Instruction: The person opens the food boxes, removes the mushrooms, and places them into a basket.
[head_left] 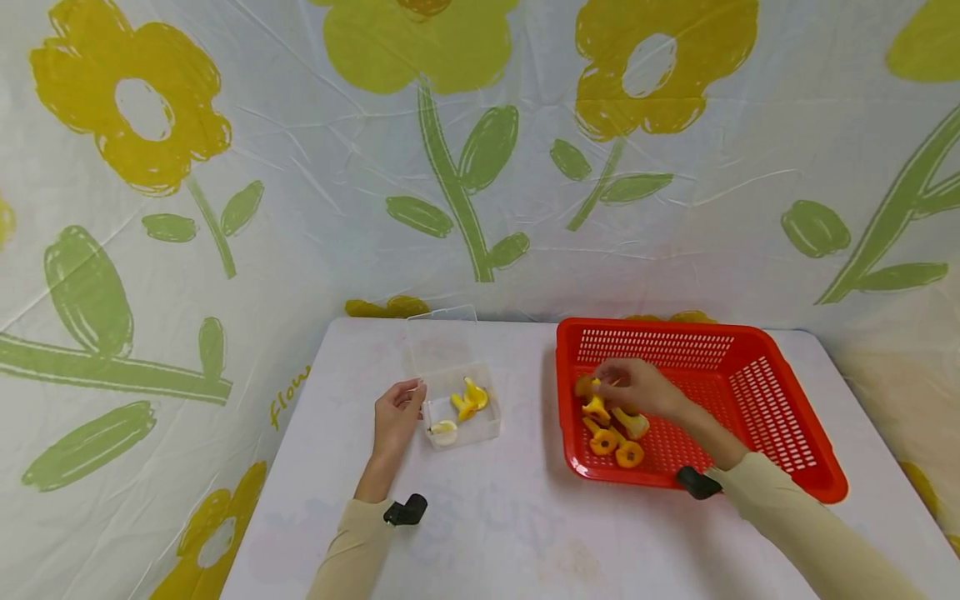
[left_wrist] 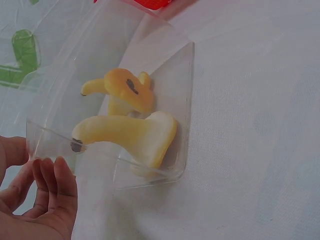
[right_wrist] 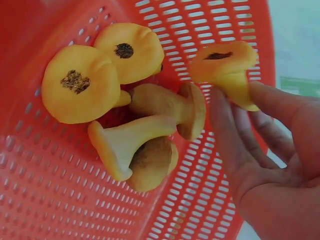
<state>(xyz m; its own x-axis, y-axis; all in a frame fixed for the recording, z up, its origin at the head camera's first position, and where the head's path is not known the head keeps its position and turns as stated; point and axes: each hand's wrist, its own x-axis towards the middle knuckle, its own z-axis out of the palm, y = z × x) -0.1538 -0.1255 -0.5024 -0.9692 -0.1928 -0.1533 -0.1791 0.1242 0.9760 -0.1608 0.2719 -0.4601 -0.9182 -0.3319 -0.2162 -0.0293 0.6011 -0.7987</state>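
My left hand (head_left: 397, 414) grips the left edge of a clear plastic box (left_wrist: 186, 125), its thumb and fingertips at the box wall. Inside the box lie yellow toy mushrooms (left_wrist: 132, 132), pale-stemmed with dark marks. My right hand (head_left: 641, 387) is over the left part of a red plastic basket (head_left: 806, 417). Between its thumb and fingers it pinches the stem of a yellow mushroom (right_wrist: 222, 62), cap facing the wrist camera. Below it in the basket lie several more mushrooms (right_wrist: 80, 82), some yellow and some brownish.
The box's clear lid (head_left: 442, 346) stands raised at the back. Box and basket stand apart on a white-covered table (head_left: 517, 500). A flower-printed cloth (head_left: 660, 233) hangs behind the table and along its left side.
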